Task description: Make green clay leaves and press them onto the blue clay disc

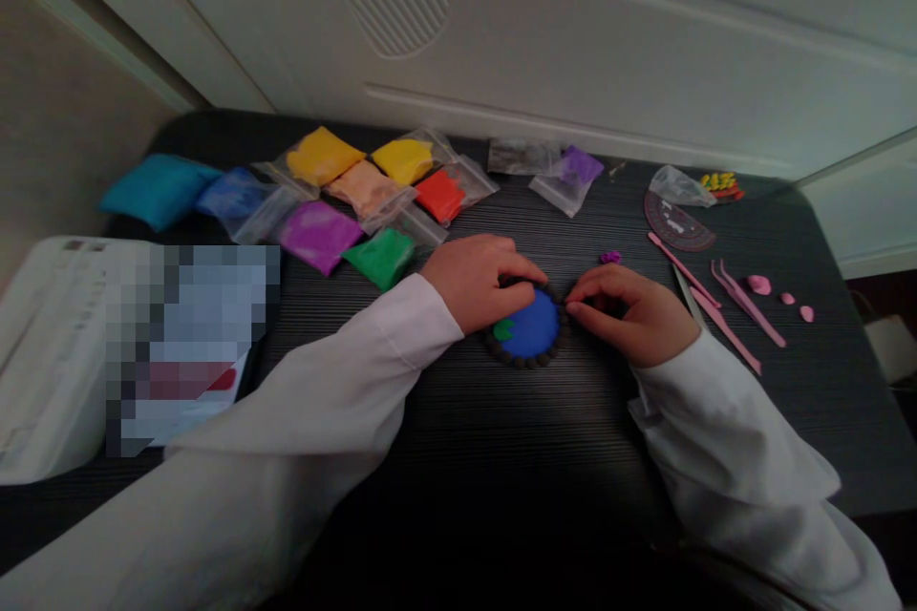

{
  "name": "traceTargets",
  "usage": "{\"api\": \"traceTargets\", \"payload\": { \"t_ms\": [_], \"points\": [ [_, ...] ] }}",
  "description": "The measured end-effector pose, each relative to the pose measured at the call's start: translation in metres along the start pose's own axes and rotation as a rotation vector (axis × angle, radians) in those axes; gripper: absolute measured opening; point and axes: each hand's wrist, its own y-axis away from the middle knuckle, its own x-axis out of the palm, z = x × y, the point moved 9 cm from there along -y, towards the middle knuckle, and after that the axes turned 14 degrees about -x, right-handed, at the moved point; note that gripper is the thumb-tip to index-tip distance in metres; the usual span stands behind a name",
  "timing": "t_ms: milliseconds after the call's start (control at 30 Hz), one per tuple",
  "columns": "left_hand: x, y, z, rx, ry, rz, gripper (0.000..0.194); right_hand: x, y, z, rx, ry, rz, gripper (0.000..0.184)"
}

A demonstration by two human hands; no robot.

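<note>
A round blue clay disc [536, 325] lies on the dark table, edged with a ring of small dark clay balls [528, 363]. A green clay leaf shape [503, 329] sits on its left part. My left hand [481, 275] rests over the upper left rim, its thumb and finger curled on the disc and steadying it. At the right rim, my right hand [622, 307] has thumb and forefinger pinched together against the dark edging. What is between those fingertips is too small to make out. Just above my right hand is a small purple clay piece [609, 257].
Bags of coloured clay, including green [383, 256] and magenta [320, 234], line the back left. On the right lie pink tweezers [749, 304], pink tools [727, 329], a protractor [677, 221] and pink clay lumps [758, 284]. A blurred-out screen [201, 344] stands beside a white device [61, 353].
</note>
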Motion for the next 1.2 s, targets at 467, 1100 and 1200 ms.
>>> {"api": "traceTargets", "payload": {
  "t_ms": [467, 1100, 1200],
  "points": [
    [0.000, 0.000, 0.000, 0.005, 0.000, 0.005, 0.028, 0.006, 0.000, -0.007, 0.032, 0.027, 0.030, 0.011],
    [0.000, 0.001, -0.001, 0.008, -0.013, -0.002, 0.029, 0.003, 0.003, 0.010, -0.087, 0.009, 0.051, 0.009],
    [0.000, 0.001, -0.002, 0.016, -0.011, -0.002, 0.029, 0.004, 0.003, 0.009, -0.082, 0.022, 0.059, 0.010]
  ]
}}
